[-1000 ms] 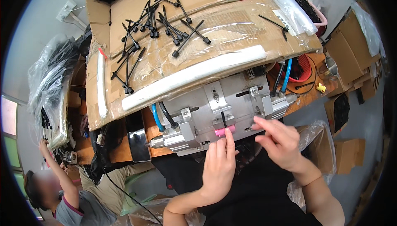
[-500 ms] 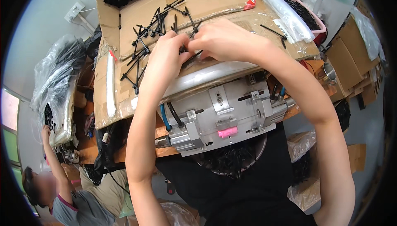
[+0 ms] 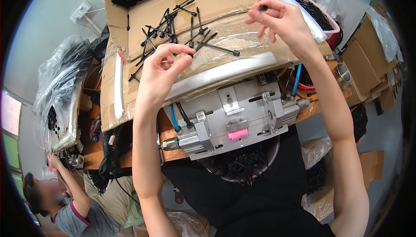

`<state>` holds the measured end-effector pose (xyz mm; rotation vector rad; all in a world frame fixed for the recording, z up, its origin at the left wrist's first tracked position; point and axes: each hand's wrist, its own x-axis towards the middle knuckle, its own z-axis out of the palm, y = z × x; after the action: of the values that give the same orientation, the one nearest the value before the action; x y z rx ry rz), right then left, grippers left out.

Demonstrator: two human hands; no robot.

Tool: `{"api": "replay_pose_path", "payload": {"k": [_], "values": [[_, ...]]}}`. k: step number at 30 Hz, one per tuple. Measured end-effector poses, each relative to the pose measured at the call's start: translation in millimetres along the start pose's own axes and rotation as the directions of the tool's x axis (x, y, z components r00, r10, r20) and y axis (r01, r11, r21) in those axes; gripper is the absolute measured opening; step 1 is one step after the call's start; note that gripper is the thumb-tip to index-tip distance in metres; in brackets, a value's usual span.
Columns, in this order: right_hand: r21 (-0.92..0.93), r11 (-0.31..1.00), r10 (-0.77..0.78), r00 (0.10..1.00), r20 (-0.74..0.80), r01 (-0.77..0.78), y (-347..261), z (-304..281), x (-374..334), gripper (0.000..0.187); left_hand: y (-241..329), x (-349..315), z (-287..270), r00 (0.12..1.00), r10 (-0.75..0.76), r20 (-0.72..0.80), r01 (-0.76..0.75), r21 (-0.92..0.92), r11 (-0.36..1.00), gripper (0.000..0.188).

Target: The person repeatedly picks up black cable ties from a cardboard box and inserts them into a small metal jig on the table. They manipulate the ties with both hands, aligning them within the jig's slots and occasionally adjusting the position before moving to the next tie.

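My left hand [image 3: 158, 74] is closed in a pinch just above the near part of the cardboard. At its fingertips is a thin black rod with a thicker end [image 3: 190, 55]; other rods lie close behind, so I cannot tell exactly how far it reaches. Raised over the right part of the cardboard, my right hand [image 3: 279, 24] pinches another black rod, of which mainly the round end [image 3: 263, 8] shows. Several more black rods with knobbed ends [image 3: 223, 49] lie loosely crossed on the cardboard [image 3: 242, 31] between and beyond the hands.
Nearest me stands a metal fixture [image 3: 229, 107] with a pink piece [image 3: 238, 134], cylinders and blue hoses. Below it a bowl [image 3: 277, 150] holds black parts. A pink basket [image 3: 336, 27] is at the far right. A co-worker [image 3: 82, 211] sits at the left beside plastic-covered material [image 3: 63, 72].
My hands were together over the pile and have come apart. The right hand has moved right and up with a rod; the left has drawn back slightly toward me. The co-worker's arm has lowered.
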<state>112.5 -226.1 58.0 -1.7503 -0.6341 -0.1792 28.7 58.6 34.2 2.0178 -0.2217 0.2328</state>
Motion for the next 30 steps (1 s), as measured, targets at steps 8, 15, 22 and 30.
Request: {"api": "replay_pose_path", "payload": {"k": [8,15,22,30], "values": [[0.406,0.913,-0.003,0.998,-0.066,0.030,-5,-26,-56,0.058,23,-124,79,0.937,0.290,-0.196,-0.211,0.344,0.915,0.046],[0.298,0.953,0.051,0.999,0.002,-0.049,-25,-36,-101,0.062,10,-191,163,0.995,0.102,0.013,-0.091,0.579,0.810,0.073],[0.429,0.903,0.100,0.987,-0.123,-0.038,-47,-14,-133,0.069,7,-179,162,0.995,0.078,0.067,-0.103,0.639,0.762,0.071],[0.606,0.763,0.265,0.964,0.023,-0.225,-24,12,-188,0.036,26,-67,83,0.938,0.327,-0.114,-0.161,0.693,0.703,0.042]]}}
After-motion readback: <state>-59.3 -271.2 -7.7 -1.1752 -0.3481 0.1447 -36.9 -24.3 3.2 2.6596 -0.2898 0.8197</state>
